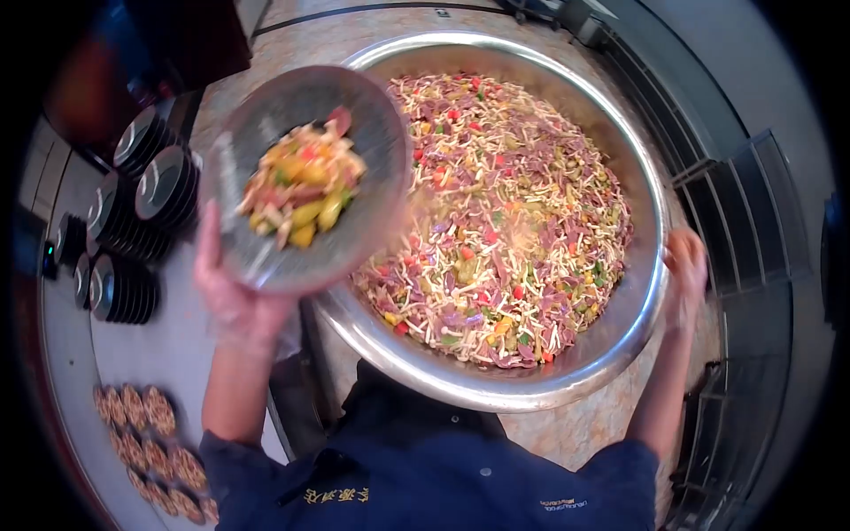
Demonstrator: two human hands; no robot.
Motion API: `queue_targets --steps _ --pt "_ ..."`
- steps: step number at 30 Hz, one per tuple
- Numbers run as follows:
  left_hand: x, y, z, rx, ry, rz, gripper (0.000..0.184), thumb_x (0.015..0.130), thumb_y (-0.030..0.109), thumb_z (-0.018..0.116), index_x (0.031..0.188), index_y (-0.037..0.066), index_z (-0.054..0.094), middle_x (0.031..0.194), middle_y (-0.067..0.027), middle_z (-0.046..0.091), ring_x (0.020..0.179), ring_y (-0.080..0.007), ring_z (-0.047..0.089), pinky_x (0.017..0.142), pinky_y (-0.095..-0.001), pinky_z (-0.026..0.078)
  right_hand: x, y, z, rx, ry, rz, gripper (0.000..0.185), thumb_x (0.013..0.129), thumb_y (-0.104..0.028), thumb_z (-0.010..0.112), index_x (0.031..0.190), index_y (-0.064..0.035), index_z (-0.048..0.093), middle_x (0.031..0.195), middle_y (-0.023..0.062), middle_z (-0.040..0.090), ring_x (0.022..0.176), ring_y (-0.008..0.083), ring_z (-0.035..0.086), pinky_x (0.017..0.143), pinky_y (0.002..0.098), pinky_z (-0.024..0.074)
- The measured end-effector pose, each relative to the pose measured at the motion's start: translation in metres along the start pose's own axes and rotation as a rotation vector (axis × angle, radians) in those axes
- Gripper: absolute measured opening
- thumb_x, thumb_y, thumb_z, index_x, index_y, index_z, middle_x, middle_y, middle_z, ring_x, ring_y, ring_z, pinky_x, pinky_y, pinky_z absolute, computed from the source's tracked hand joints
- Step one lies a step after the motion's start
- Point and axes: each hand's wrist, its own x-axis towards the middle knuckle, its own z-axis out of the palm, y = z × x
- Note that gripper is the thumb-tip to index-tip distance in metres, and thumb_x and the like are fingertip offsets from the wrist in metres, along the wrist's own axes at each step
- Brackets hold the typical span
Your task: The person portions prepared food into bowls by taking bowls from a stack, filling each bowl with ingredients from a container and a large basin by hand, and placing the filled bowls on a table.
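Observation:
My left hand [243,296], in what looks like a clear thin glove, grips a dark grey shallow bowl [363,226] by its lower left edge. A mound of mixed food [305,181] sits in the bowl, with pale strips, pinkish pieces and yellow-green chunks. The bowl is tilted toward me and overlaps the left rim of a large round metal basin [651,239]. Chopped pale strips, reddish-brown slices and red and green bits fill much of the basin [505,221]. At the basin's right rim, my right hand [686,265] has its fingers closed over the edge.
Stacks of dark bowls [124,288] stand on the white counter [177,354] at left. Several round portions of food [146,434] sit in rows on the counter's near part. Metal racks [744,221] line the right side above the tiled floor [567,434].

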Motion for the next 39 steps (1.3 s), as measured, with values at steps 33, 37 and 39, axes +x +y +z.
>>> queue_targets --steps 33,37,39 --pt "0.226 -0.123 -0.018 0.746 0.216 -0.408 0.069 0.098 0.059 0.056 0.137 0.003 0.065 0.142 -0.0206 0.062 0.132 -0.0333 0.058 0.111 -0.0401 0.041 0.091 -0.189 0.297 -0.598 -1.014 0.194 0.056 0.080 -0.013 0.081 0.133 -0.0108 0.066 0.106 0.0045 0.070 0.081 0.0130 0.068 0.068 0.0291 0.0597" --pt "0.227 -0.121 -0.011 0.890 0.261 -0.482 0.071 0.097 0.060 0.058 0.136 0.000 0.065 0.142 -0.0222 0.062 0.132 -0.0348 0.058 0.111 -0.0412 0.041 0.090 -0.183 0.320 -0.743 -1.091 -0.438 0.036 0.082 -0.016 0.082 0.114 -0.0050 0.073 0.116 0.0160 0.071 0.108 0.0289 0.068 0.099 0.0369 0.0529" --pt "0.226 -0.120 -0.011 0.819 0.226 -0.483 0.071 0.097 0.060 0.059 0.135 0.000 0.066 0.142 -0.0224 0.062 0.131 -0.0347 0.059 0.110 -0.0411 0.042 0.088 -0.199 0.317 -0.775 -1.073 -0.443 0.031 0.083 -0.014 0.080 0.112 -0.0046 0.074 0.117 0.0157 0.071 0.108 0.0286 0.068 0.100 0.0370 0.0523"
